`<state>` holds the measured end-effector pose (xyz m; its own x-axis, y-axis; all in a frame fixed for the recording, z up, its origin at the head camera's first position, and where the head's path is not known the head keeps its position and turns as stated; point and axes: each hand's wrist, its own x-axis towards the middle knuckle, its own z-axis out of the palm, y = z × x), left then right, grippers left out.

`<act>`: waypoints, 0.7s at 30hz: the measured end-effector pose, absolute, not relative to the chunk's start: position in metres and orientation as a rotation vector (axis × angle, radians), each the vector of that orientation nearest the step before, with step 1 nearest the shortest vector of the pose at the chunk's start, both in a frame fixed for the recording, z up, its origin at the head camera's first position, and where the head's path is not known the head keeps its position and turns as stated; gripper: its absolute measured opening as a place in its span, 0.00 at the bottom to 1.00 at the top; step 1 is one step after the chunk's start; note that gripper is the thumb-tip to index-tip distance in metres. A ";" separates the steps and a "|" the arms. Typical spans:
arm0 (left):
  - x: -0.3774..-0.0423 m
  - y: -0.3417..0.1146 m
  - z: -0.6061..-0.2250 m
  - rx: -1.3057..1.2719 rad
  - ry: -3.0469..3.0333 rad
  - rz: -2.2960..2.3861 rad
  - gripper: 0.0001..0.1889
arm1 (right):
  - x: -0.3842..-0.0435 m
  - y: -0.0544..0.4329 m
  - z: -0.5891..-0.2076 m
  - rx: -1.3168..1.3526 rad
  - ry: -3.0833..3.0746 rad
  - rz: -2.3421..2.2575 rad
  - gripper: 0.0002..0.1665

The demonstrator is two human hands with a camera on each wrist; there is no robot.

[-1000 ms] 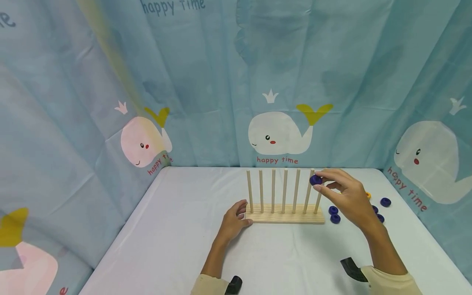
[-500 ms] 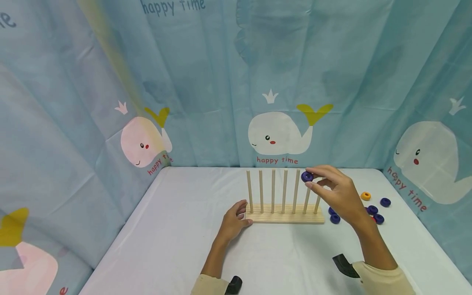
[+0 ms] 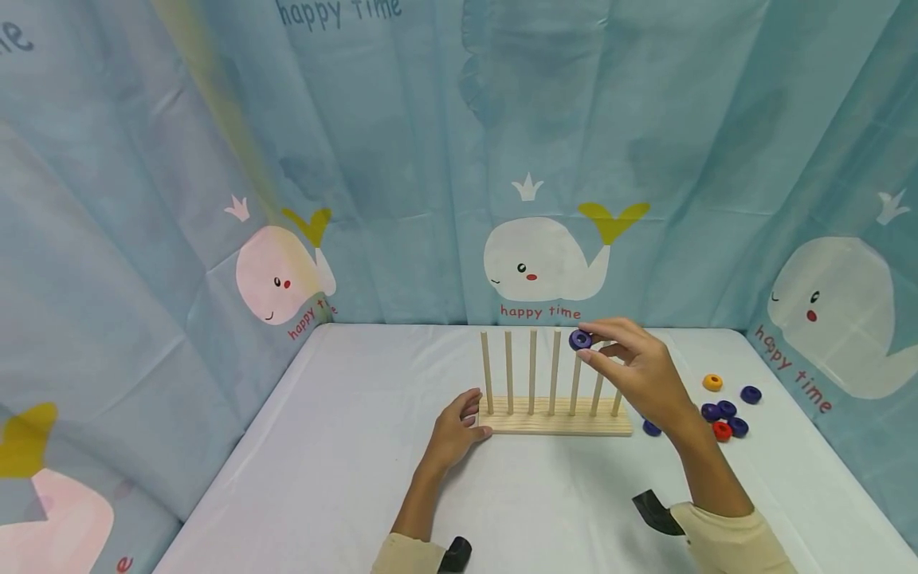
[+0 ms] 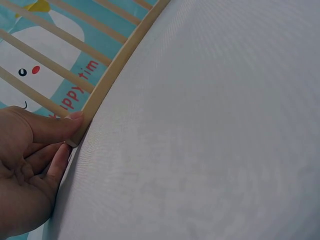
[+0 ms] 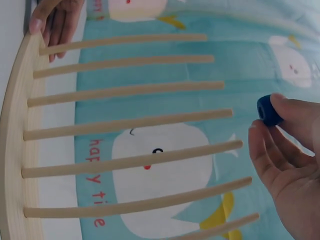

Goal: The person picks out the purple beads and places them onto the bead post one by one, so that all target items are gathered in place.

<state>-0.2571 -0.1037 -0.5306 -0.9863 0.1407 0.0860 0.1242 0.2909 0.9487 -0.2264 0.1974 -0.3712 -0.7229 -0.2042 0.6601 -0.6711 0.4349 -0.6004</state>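
A wooden peg rack (image 3: 555, 426) with several upright dowels stands on the table. My left hand (image 3: 455, 428) grips the left end of its base; in the left wrist view the thumb (image 4: 60, 126) lies on the base's corner. My right hand (image 3: 641, 371) pinches a dark blue-purple ring bead (image 3: 580, 340) between thumb and fingertips at the height of the dowel tops. In the right wrist view the bead (image 5: 270, 110) is beyond the dowel tips, apart from them, with its hole facing them. All the dowels that show are bare.
Right of the rack lie several purple beads (image 3: 751, 395), a red bead (image 3: 721, 431) and an orange bead (image 3: 712, 383). One purple bead (image 3: 651, 428) sits by the rack's right end, partly behind my right forearm. A whale-print curtain (image 3: 402, 239) hangs behind the white table (image 3: 344, 446).
My right hand has moved left along the dowel tops with the bead, and the bead's hole now shows more. The loose beads on the right have come into view. My left hand has not moved.
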 end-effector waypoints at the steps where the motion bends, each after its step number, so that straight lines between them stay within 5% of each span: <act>1: -0.257 -0.104 -0.531 0.255 2.516 1.842 0.38 | -0.227 0.196 -0.371 0.746 -2.188 1.253 0.25; 21: -0.258 -0.104 -0.533 0.242 2.510 1.841 0.40 | -0.239 0.164 -0.367 0.872 -2.172 1.317 0.23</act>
